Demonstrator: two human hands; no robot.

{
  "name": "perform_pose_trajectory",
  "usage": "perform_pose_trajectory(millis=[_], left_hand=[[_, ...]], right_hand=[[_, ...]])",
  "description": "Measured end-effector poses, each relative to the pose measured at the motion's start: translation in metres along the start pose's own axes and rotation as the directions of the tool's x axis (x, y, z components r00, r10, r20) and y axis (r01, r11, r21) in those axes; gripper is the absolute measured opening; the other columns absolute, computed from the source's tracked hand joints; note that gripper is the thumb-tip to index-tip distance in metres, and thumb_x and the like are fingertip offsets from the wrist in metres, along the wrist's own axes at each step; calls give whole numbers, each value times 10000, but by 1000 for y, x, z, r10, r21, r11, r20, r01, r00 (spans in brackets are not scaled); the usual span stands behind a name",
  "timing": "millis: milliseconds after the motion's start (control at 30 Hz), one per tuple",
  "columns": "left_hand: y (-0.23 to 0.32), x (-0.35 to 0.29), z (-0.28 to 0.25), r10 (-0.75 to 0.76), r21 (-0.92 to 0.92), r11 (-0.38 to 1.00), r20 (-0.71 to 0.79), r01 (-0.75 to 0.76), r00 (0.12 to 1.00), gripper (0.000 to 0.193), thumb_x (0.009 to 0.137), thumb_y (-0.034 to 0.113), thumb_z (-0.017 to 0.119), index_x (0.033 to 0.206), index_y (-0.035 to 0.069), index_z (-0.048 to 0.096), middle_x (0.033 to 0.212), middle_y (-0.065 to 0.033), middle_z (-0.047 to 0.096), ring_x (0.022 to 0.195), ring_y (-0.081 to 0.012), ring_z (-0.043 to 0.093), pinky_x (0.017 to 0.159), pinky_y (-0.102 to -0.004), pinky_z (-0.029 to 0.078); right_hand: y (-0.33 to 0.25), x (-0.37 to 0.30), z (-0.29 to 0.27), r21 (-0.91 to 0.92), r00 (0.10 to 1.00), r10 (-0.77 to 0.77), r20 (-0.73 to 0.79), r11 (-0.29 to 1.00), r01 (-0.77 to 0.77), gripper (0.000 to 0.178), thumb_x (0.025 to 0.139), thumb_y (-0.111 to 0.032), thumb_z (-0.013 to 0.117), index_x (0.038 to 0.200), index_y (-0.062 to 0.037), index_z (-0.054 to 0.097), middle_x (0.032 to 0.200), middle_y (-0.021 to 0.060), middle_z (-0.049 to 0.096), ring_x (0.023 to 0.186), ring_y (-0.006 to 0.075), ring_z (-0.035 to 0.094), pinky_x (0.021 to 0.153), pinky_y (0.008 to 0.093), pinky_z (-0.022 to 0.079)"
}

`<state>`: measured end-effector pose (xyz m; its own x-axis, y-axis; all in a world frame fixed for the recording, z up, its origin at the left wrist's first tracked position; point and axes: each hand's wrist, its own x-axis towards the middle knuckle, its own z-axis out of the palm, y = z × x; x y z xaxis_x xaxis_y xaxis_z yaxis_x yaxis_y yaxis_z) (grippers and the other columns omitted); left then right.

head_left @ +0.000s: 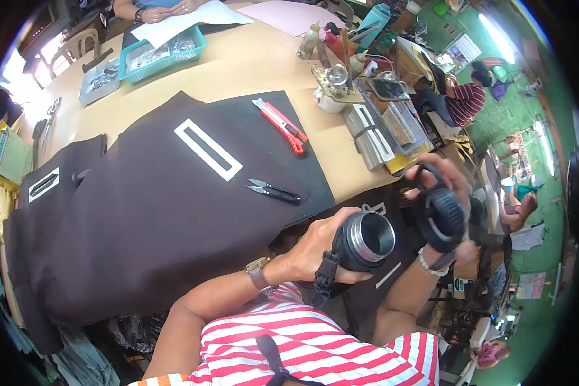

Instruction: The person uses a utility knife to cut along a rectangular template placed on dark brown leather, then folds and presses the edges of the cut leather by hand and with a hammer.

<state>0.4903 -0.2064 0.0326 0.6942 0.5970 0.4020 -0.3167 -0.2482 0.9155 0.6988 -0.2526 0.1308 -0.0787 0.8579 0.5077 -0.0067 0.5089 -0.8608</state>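
Observation:
My left hand (320, 246) is wrapped round an uncapped dark flask (365, 241) with a bare metal neck. A black buckled strap hangs from the flask beside my fingers. To its right, my right hand (453, 186) grips the black lid (441, 215), which has a carry loop and is held apart from the flask's mouth; that hand is slightly blurred. Dark brown fabric (141, 219) covers much of the table to the left, with a white rectangular frame (208, 149) lying on it. Thread snips (274, 192) rest near the fabric's right edge, below a red box cutter (282, 125) on a black mat (264, 109).
A turquoise basket (163, 58) and a clear tray (100, 82) stand at the far left of the table (257, 61). Bottles and a lamp-like glass item (336, 76) crowd the far right. Across the table a person's hands (167, 11) hold white paper (193, 20).

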Motion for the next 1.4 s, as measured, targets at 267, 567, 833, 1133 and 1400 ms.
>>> perform_pose_trajectory(millis=[267, 567, 833, 1133, 1400], left_hand=[[26, 7, 3, 260, -32, 965, -25, -261, 965, 892, 553, 306, 859, 1252, -36, 423, 1105, -210, 595, 983, -334, 629, 853, -380, 493], [78, 7, -12, 564, -231, 799, -33, -555, 825, 577, 748, 210, 717, 1170, -110, 489, 1080, -281, 594, 930, -401, 632, 805, -445, 513], [125, 9, -21, 605, -218, 748, -166, -627, 779, 260, 757, 49, 684, 933, -115, 585, 909, -264, 624, 753, -348, 649, 653, -411, 534], [134, 8, -15, 653, -50, 744, -157, -666, 741, 227, 998, 302, 344, 1156, 152, 407, 987, -195, 616, 850, -372, 633, 837, -534, 470], [137, 22, -11, 736, 27, 676, -75, -736, 673, 239, 977, 288, 374, 1156, 137, 417, 999, -198, 613, 864, -369, 630, 838, -523, 472]], right_hand=[[-3, -42, 0, 389, 886, -35, -462, 890, 238, 957, 736, -536, 675, 1407, 40, 309, 1398, 324, 290, 1150, 507, 445, 865, 532, 521], [2, -68, 17, 299, 810, -18, -586, 924, 237, 977, 749, -653, 574, 1409, 20, 318, 1388, 315, 344, 1139, 490, 485, 819, 479, 529], [2, -63, 27, 231, 781, -15, -625, 952, 202, 997, 735, -679, 572, 1391, 36, 343, 1369, 318, 364, 1109, 488, 508, 779, 452, 550], [1, -64, 25, 349, 843, -35, -537, 900, 260, 999, 735, -629, 606, 1392, 65, 313, 1369, 333, 340, 1137, 523, 470, 826, 509, 543], [6, -65, 25, 388, 827, -44, -560, 868, 310, 1011, 724, -606, 636, 1394, 71, 298, 1359, 325, 350, 1159, 520, 452, 853, 520, 530]])
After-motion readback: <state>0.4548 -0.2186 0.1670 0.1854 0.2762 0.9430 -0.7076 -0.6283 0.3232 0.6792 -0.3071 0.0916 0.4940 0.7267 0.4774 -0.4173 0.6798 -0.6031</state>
